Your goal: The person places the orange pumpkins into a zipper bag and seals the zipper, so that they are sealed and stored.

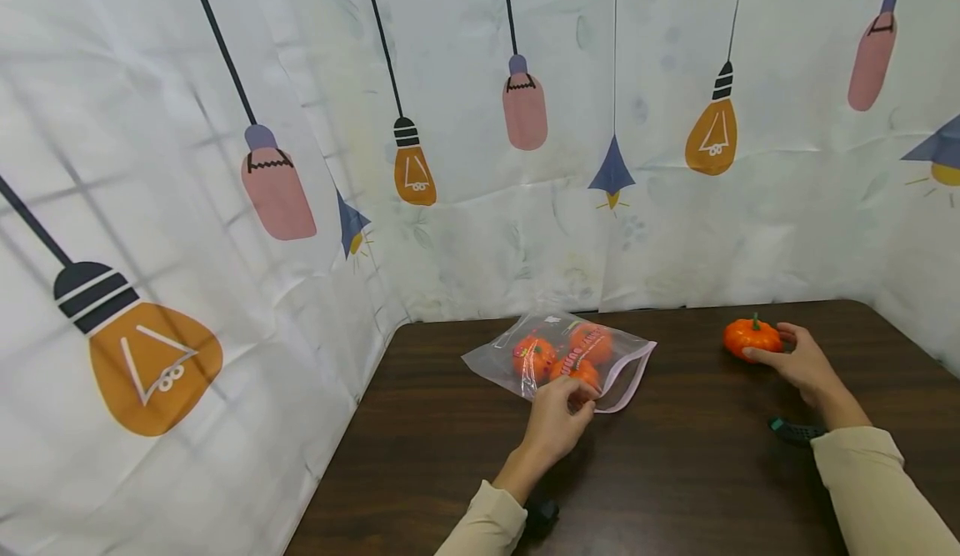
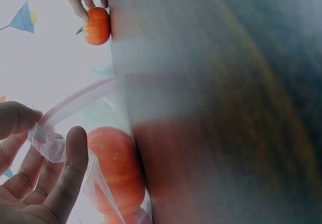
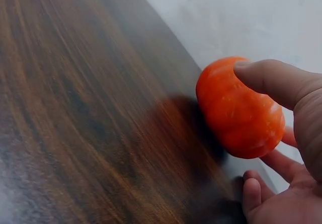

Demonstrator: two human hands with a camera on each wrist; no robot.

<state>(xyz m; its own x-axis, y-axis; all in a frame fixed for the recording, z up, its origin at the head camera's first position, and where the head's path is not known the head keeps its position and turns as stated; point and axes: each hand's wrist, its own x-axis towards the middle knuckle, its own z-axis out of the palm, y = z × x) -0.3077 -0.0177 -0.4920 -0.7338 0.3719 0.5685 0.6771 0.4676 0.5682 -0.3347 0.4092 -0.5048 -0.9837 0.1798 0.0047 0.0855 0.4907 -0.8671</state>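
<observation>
A clear zip bag with pink edging lies on the table, its mouth toward the right. Several small orange toy pumpkins show through its plastic. My left hand pinches the near edge of the bag's mouth; in the left wrist view the plastic bunches between thumb and fingers, and the mouth gapes. Off to the right, my right hand holds another orange toy pumpkin with a green stem. The right wrist view shows the thumb over this pumpkin and fingers around its other side, close over the tabletop.
The dark wood table ends at a rounded back edge. Behind it and along the left hangs a white curtain printed with lamps and bulbs. Dark straps sit at both wrists.
</observation>
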